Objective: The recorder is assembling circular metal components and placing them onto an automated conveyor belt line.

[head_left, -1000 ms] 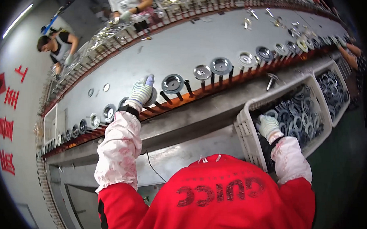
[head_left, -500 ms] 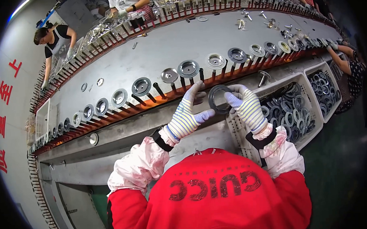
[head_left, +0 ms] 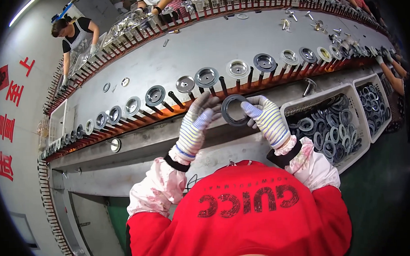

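My right hand (head_left: pixel 268 121), in a striped glove, pinches a dark grey ring (head_left: pixel 225 110) by its right side, thumb in front. The ring is tilted and its open centre faces me. Just left of it is my left hand (head_left: pixel 192 131), gloved alike, with fingers and thumb apart and nothing seen in them. Its fingertips are slightly blurred and come close to the ring; whether they touch it I cannot tell. Beyond both hands, round metal discs with grey rims, such as this disc (head_left: pixel 207 77), sit along the rail of dark pegs.
At my right stand a white basket (head_left: pixel 284 110) and a second basket (head_left: pixel 374 138), both full of rings. A stemmed metal disc (head_left: pixel 309 87) lies behind the first basket, another (head_left: pixel 115 144) at left. Co-workers stand across the grey table (head_left: pixel 133 62); another's hands reach in at far right.
My left hand has drawn back left from the ring, and its thumb has lifted. The ring, still in my right hand, has shifted slightly left and turned more face-on. The whole view has shifted a little.
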Tool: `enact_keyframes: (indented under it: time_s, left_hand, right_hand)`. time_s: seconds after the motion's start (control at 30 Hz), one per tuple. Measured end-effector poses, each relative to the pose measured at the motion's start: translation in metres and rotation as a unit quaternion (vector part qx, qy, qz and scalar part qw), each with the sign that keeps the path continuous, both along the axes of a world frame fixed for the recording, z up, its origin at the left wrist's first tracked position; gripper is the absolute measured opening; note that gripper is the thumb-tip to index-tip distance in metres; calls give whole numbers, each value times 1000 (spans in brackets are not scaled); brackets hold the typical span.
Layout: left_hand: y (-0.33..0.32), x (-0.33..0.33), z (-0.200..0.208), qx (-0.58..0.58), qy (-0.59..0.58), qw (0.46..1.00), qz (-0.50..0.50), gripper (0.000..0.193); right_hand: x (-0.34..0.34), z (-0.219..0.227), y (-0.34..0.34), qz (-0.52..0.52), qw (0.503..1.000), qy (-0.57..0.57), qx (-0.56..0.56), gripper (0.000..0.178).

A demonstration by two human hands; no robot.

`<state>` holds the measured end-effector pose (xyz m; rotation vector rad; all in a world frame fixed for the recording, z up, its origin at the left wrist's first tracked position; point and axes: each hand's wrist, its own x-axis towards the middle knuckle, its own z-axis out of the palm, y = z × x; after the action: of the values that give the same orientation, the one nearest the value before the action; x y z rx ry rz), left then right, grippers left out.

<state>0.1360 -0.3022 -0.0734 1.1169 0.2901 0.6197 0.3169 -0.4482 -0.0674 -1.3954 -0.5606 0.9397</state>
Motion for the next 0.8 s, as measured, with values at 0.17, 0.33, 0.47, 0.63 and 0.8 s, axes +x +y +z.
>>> enact_keyframes:
  time_s: [0.17, 0.33, 0.47, 0.63, 0.8]
  left_hand:
    - [-30, 31, 52, 751, 237, 617, -10, 100]
    - [10, 81, 44, 682, 344, 644, 39, 57]
    - [89, 87, 44, 702, 461, 531, 110, 58]
    - [133, 109, 17, 629, 536, 560, 62, 63]
    - [132, 128, 21, 603, 569, 557, 52, 52]
  right_hand:
    - [5, -17, 4, 66, 998, 6, 22, 39]
    - [48, -22, -20, 97, 994, 29, 30, 49]
    - [90, -49, -37, 124, 991, 34, 26, 55]
    - [125, -76, -56, 137, 990, 22, 34, 50]
    - [167, -111, -62, 168, 986, 18, -13, 50]
